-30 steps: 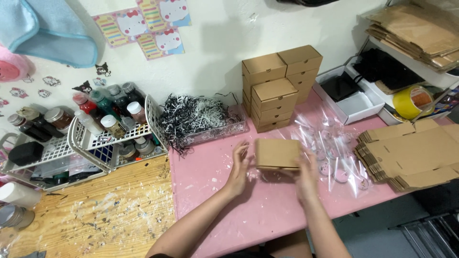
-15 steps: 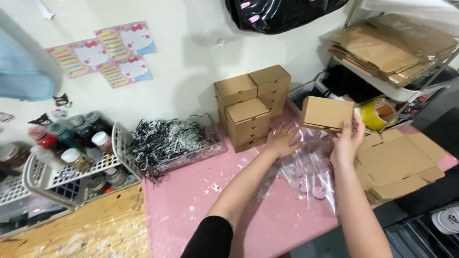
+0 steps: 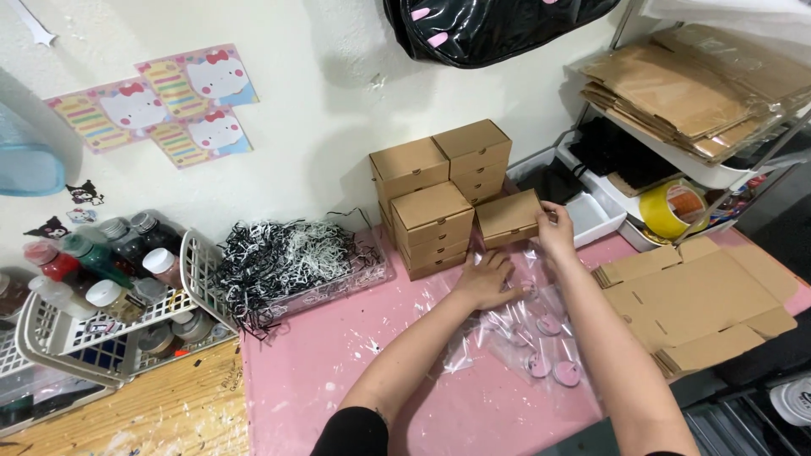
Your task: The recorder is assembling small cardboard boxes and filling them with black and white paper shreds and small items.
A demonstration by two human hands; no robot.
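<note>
Small brown box: closed cardboard box, being held by its right end, sitting level just right of the stacked boxes and close to them; whether it is touching them cannot be told.
Pink table: lying under both hands, speckled with white paint marks.
Flat cardboard blanks: lying unfolded on the table, to the right of the right hand.
Shelf stack: more flat cardboard sheets resting on a shelf above and to the right of the right grip.
Stacked boxes: matching brown boxes piled in columns against the wall, just left of the held box.
Shredded paper: black and white strips filling a clear tray, well left of the left hand.
White basket: holding paint bottles, farther left still.
Clear bags: crinkled plastic sleeves with round pink pieces, lying under and below the left hand.
Tape roll: yellow, sitting right of the right hand.
Right hand: grip pinching the small brown box, thumb on the near side and fingers over the top edge.
Left hand: grip spread, resting palm down on the clear bags.
</note>
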